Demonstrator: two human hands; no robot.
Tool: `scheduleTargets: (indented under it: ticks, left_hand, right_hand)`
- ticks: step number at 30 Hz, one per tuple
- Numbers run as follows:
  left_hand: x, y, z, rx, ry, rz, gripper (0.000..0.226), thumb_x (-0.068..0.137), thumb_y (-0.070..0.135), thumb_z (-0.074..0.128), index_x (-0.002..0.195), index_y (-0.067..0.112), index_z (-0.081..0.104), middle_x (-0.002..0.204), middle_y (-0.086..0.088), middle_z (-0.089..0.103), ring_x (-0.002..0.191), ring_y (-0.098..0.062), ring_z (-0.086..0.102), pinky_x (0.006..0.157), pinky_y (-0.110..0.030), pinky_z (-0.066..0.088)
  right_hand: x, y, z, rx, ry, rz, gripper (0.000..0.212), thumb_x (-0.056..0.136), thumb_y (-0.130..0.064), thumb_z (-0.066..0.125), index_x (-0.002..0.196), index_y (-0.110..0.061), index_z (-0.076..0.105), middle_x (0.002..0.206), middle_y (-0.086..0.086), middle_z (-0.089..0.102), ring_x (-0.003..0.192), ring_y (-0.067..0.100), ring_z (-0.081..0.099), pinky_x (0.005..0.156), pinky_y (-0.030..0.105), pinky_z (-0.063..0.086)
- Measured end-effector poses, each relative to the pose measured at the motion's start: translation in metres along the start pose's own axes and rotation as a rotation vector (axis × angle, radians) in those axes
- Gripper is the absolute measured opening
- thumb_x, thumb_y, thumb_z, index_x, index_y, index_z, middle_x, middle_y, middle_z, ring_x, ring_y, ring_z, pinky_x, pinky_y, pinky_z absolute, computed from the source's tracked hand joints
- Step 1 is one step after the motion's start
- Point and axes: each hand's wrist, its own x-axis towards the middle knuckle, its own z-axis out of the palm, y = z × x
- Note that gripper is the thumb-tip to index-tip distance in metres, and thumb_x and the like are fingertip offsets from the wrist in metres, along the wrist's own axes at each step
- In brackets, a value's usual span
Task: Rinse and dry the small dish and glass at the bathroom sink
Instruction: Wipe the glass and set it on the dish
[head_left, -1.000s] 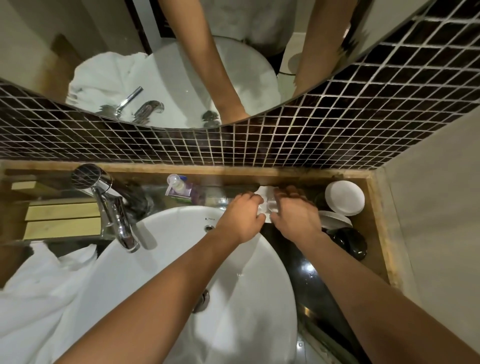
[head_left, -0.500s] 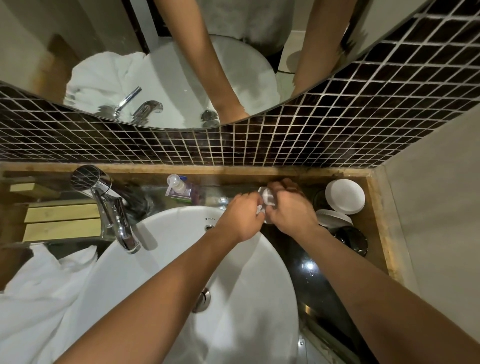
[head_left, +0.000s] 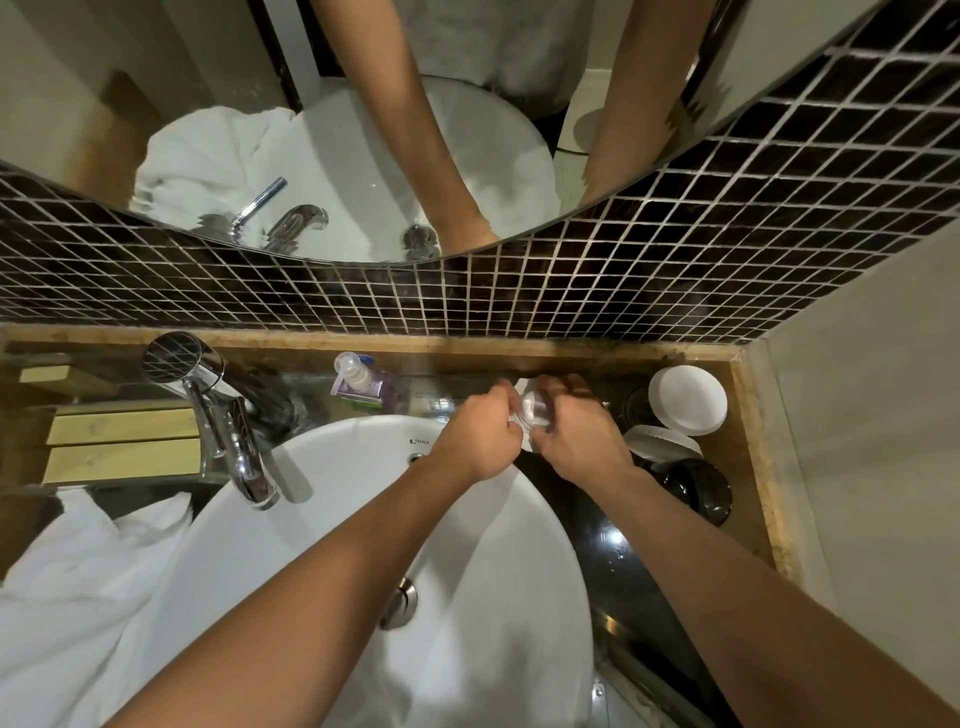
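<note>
A pump bottle stands behind the basin, beside the chrome tap. White towels lie at left (crumpled); two white lids sit at the dark surface's right corner.

The dark glossy table carries a white basin, a chrome tap, a pump bottle, white dishes, a dark bowl and a white towel at the left.

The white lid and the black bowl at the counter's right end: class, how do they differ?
1. The white lid is pale and matte; the black bowl is dark and glossy.
2. The lid sits nearer the tiled wall; the bowl sits nearer the person.
Both are round and untouched.
</note>
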Motion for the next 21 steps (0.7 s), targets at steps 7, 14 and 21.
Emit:
scheduleTargets:
  ticks: [7, 14, 21]
  left_hand:
    - [0.001, 0.011, 0.002, -0.038, -0.066, -0.042, 0.035, 0.085, 0.006, 0.050, 0.116, 0.022, 0.047, 0.113, -0.006, 0.062, 0.099, -0.024, 0.060, 0.084, -0.041, 0.054]
    - [0.001, 0.009, 0.002, -0.016, -0.053, -0.086, 0.046, 0.084, 0.004, 0.050, 0.127, 0.020, 0.044, 0.116, -0.007, 0.062, 0.102, -0.026, 0.060, 0.087, -0.042, 0.054]
    - [-0.001, 0.011, 0.006, -0.016, -0.113, -0.094, 0.069, 0.082, 0.004, 0.049, 0.145, 0.021, 0.030, 0.128, -0.008, 0.060, 0.118, -0.030, 0.054, 0.097, -0.043, 0.048]
  right_hand:
    - [-0.003, 0.001, -0.002, 0.009, 0.050, 0.030, 0.044, 0.090, -0.016, 0.068, 0.132, -0.020, 0.057, 0.125, 0.007, 0.063, 0.107, 0.025, 0.066, 0.090, 0.036, 0.057]
    - [-0.008, 0.000, -0.003, 0.008, 0.048, 0.128, 0.049, 0.087, -0.017, 0.072, 0.132, -0.019, 0.056, 0.120, 0.007, 0.066, 0.110, 0.027, 0.065, 0.092, 0.040, 0.057]
    - [-0.009, -0.004, -0.004, 0.113, 0.038, 0.219, 0.035, 0.091, -0.010, 0.066, 0.125, -0.015, 0.060, 0.110, 0.011, 0.070, 0.100, 0.029, 0.068, 0.083, 0.041, 0.060]
